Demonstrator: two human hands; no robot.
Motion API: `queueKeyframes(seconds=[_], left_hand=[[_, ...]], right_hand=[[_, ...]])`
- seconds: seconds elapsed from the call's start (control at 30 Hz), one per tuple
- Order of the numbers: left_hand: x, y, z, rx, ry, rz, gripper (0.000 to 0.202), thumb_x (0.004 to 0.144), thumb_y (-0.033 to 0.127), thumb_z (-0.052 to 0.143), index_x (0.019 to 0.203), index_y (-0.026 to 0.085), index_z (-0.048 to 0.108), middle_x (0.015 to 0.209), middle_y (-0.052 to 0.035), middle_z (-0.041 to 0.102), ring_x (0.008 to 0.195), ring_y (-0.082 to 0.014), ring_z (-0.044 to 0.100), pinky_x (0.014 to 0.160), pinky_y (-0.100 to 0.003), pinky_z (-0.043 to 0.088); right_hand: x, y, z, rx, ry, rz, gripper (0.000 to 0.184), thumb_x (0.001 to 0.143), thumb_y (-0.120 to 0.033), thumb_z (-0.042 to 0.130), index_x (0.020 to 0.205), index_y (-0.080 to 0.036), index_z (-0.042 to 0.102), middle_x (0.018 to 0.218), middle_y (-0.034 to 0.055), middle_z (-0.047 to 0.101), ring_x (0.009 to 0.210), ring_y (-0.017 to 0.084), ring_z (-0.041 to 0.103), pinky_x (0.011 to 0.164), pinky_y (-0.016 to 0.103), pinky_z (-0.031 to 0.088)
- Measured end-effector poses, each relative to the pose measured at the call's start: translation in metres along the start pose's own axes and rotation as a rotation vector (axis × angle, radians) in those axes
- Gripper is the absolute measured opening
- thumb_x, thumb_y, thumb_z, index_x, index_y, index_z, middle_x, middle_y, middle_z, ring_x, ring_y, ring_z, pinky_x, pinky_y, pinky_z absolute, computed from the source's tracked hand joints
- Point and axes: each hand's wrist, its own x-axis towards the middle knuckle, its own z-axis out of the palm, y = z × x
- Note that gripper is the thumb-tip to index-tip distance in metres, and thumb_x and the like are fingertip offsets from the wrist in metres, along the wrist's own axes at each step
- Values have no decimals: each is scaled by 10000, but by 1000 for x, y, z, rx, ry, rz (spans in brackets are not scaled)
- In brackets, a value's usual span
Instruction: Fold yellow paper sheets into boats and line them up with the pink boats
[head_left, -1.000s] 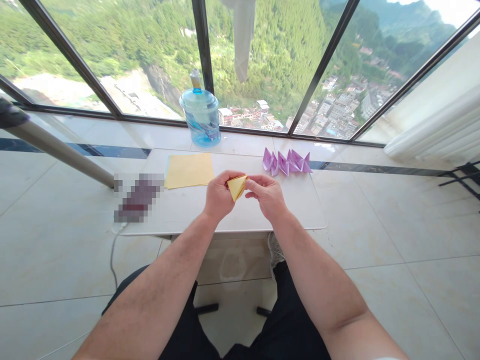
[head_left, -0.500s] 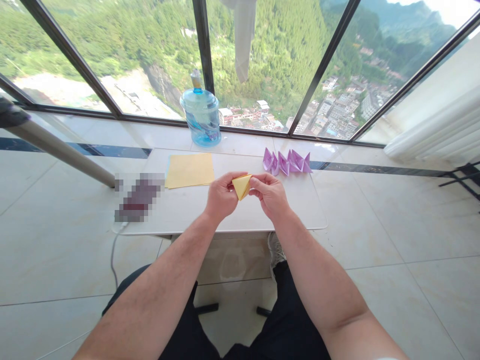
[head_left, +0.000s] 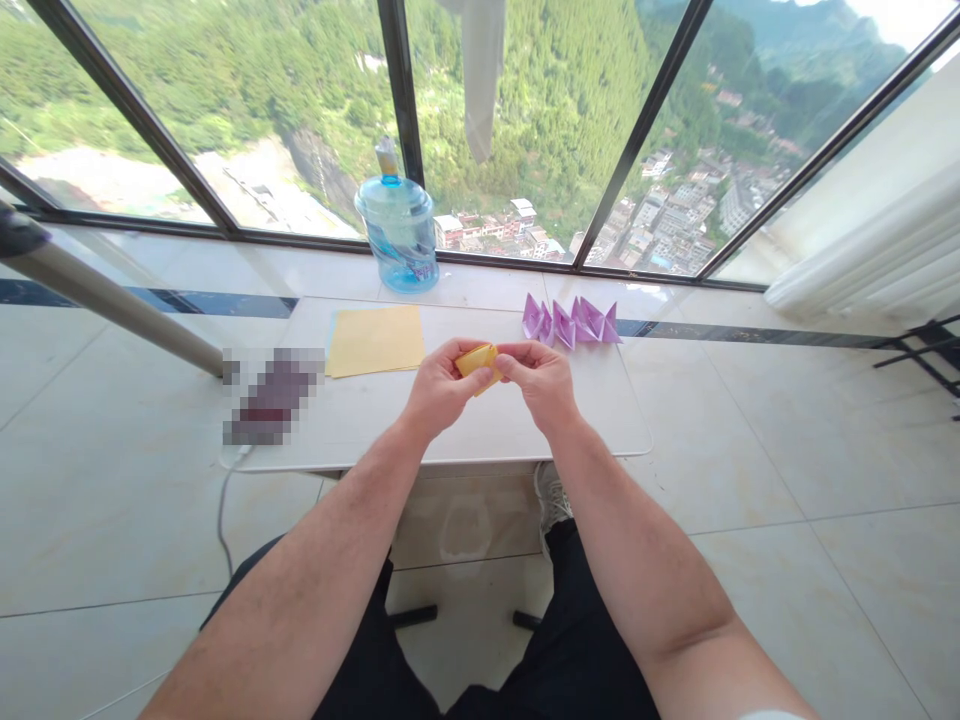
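Note:
A small piece of folded yellow paper point(head_left: 478, 358) is held between my two hands, just above the near half of a low white table. My left hand point(head_left: 444, 385) is closed on its left side, with the thumb lying across the paper's front. On the right side, my right hand point(head_left: 536, 380) pinches the paper between thumb and fingers. Part of the paper is covered by my fingers. Behind my right hand stand several folded purple paper shapes point(head_left: 570, 322) in a row. A stack of flat yellow paper sheets point(head_left: 377, 340) lies beyond my left hand.
The white table point(head_left: 600, 410) stands before my knees. A blue water jug point(head_left: 397, 235) is on the ledge by the window. A blurred-out dark object point(head_left: 274, 395) with a cable rests at the table's left, near a slanting pole point(head_left: 120, 300).
My left thumb has moved over the front of the folded yellow paper, which showed as a triangle before and now looks tilted and partly covered. Both hands stay in nearly the same place.

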Motion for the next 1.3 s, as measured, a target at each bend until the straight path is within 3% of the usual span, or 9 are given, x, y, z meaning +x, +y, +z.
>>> queueKeyframes(seconds=[0.33,0.7,0.9,1.0,1.17,1.3], left_hand=[[3,-6,-1,51,43,40,377,646,416,866,884,154,735,809,-33,725,754,-166,648,725,-297,532],[4,-6,-4,195,-10,60,337,708,435,813,874,148,753,743,-20,718,676,-139,623,627,-249,493],[4,-5,-4,127,-110,-35,282,671,338,825,830,138,705,688,-17,701,645,-155,657,633,-281,541],[5,-6,-4,79,-130,-87,283,653,299,828,832,133,685,710,-32,713,700,-185,695,650,-305,570],[4,-7,-3,104,-127,-142,263,671,286,812,830,131,670,708,-43,714,732,-214,724,609,-301,574],[4,-8,-4,151,-113,-182,279,673,316,815,821,128,671,712,-51,714,685,-203,717,554,-277,547]], right_hand=[[-2,1,0,-188,-9,-133,156,747,-349,768,807,-212,722,788,8,711,684,139,620,669,288,515],[0,4,0,-247,4,-195,222,767,-416,723,768,-201,667,709,-14,651,650,122,574,622,264,484],[-1,0,1,-156,25,-132,244,751,-423,711,728,-206,602,651,-33,600,605,116,558,574,253,484],[0,-1,0,-132,42,-98,256,733,-437,728,776,-201,638,697,-13,648,650,131,596,596,262,504],[4,1,-2,-139,-42,-3,285,720,-443,750,799,-173,702,750,31,701,673,157,626,584,275,511],[6,2,-4,-172,50,-15,268,724,-433,747,743,-170,696,685,12,672,629,138,593,567,259,478]])
